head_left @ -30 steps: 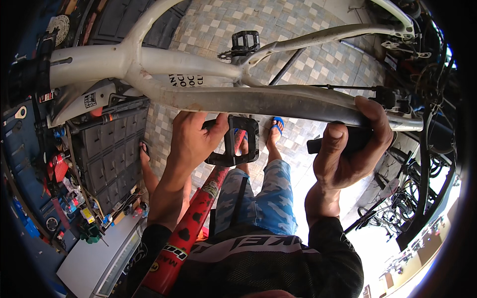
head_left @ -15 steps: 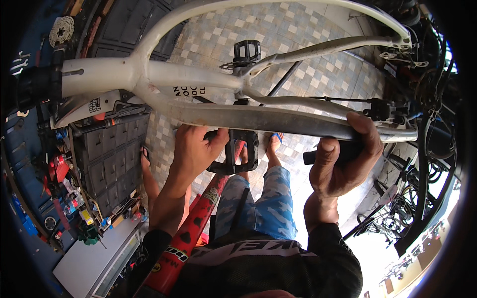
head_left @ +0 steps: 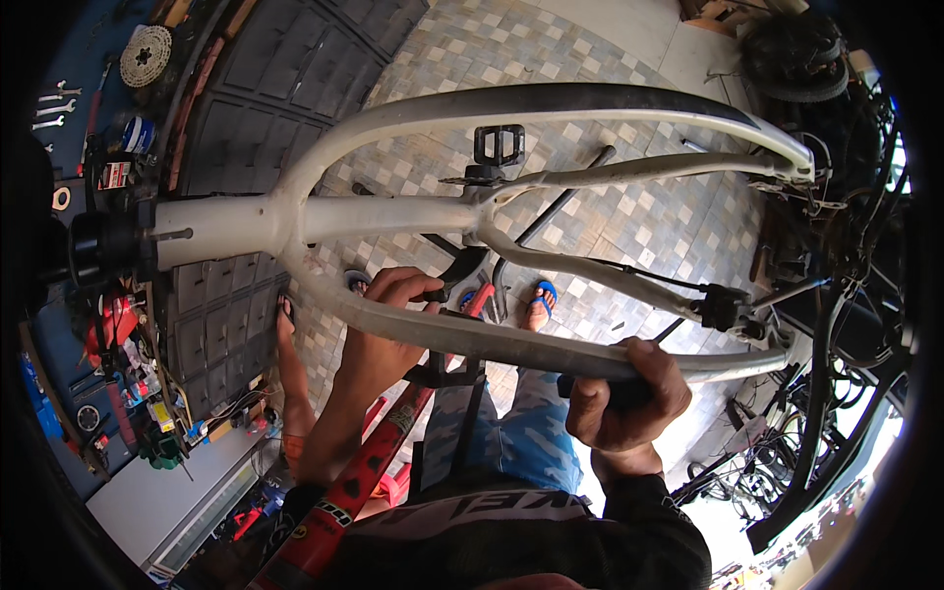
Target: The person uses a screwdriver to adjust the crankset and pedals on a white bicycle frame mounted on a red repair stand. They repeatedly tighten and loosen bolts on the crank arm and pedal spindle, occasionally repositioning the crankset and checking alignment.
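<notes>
A white and grey bicycle frame point(head_left: 393, 214) lies across the view, its tube end in a black clamp point(head_left: 98, 246) at the left. Its near curved stay point(head_left: 472, 337) darkens toward the right. My left hand point(head_left: 379, 339) wraps this stay from below, fingers curled over its far side beside a black crank arm point(head_left: 468, 265). My right hand point(head_left: 634, 398) is closed round a dark block point(head_left: 624, 391) against the stay's dark stretch, thumb and fingers on either side. What the block is made of cannot be made out. A black pedal point(head_left: 444, 372) hangs under the stay.
Below the frame a red tube point(head_left: 369, 462) slants up toward the pedal. Dark drawers point(head_left: 211, 324) and a blue tool wall point(head_left: 64, 324) line the left. Bicycle parts and cables point(head_left: 816, 413) crowd the right. A far pedal point(head_left: 499, 145) juts beyond the frame. Bare legs point(head_left: 295, 364) show at left.
The near stay now appears lower in view, and the far stay shows fully. My right hand has shifted down and left with the block; my left hand's fingers now reach over the stay.
</notes>
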`<state>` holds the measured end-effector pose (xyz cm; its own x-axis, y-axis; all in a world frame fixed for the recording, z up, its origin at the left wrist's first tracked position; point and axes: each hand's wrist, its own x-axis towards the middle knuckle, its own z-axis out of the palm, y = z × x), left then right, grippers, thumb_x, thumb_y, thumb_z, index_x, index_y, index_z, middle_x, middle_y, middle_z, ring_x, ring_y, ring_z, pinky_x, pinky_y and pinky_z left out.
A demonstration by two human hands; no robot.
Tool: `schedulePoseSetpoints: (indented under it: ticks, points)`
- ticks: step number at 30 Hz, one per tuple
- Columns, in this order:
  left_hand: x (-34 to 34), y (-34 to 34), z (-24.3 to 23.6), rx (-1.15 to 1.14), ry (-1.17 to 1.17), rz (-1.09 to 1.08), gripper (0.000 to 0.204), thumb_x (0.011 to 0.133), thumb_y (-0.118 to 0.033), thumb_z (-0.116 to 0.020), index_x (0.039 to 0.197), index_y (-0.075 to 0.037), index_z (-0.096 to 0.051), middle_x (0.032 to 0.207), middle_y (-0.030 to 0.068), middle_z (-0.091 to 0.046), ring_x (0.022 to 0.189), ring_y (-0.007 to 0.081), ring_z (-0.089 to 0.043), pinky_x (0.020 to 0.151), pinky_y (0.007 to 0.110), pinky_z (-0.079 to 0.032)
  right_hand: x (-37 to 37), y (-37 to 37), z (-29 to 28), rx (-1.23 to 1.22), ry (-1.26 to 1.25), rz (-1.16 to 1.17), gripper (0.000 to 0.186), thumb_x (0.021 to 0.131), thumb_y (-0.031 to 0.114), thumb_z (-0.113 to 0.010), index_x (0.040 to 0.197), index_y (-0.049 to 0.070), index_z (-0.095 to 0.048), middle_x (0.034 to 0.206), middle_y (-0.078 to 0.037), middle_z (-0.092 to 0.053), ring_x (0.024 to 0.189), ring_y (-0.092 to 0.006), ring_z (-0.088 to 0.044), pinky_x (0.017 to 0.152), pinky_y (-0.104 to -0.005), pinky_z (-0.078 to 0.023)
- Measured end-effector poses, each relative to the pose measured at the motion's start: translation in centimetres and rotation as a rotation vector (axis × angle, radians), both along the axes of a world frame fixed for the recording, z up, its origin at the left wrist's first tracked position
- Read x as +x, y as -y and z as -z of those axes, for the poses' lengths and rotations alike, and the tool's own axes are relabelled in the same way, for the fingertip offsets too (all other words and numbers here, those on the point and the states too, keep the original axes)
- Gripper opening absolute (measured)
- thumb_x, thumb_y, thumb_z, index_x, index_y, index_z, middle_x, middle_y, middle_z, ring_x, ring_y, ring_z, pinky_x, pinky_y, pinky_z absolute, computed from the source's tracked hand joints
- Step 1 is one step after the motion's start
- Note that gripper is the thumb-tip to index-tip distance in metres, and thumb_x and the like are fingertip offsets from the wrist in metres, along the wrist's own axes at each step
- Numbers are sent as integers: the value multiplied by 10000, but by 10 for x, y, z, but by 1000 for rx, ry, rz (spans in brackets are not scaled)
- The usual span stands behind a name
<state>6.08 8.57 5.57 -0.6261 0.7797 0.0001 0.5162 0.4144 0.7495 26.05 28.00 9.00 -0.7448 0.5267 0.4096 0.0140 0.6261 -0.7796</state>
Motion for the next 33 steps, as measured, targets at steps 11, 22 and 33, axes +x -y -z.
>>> schedulePoseSetpoints:
  ticks: [11,22,33]
  points:
    - [10,-10,-9,-43,17,-131,348,814,61,-727,1152,-12,-693,1103,148,-691,982,303,-701,863,390,-567,47,18,72,-20,-56,-570,294,840,186,-746,1124,110,-755,784,-64,-664,594,-205,-662,515,-313,-507]
    - [2,-8,-16,-134,-102,-67,314,778,32,-750,1085,-27,-717,1061,122,-709,998,294,-684,892,390,-555,33,3,121,-740,600,-278,244,923,123,-761,1135,41,-673,884,-169,-714,652,-278,-701,614,-381,-555]
    - [0,-14,-22,-172,-42,-109,321,755,38,-751,1067,-34,-721,1062,103,-708,1015,296,-663,911,397,-543,0,-25,139,-1029,256,30,367,1006,274,-741,1154,-24,-587,895,-29,-618,800,-98,-575,747,-264,-497]
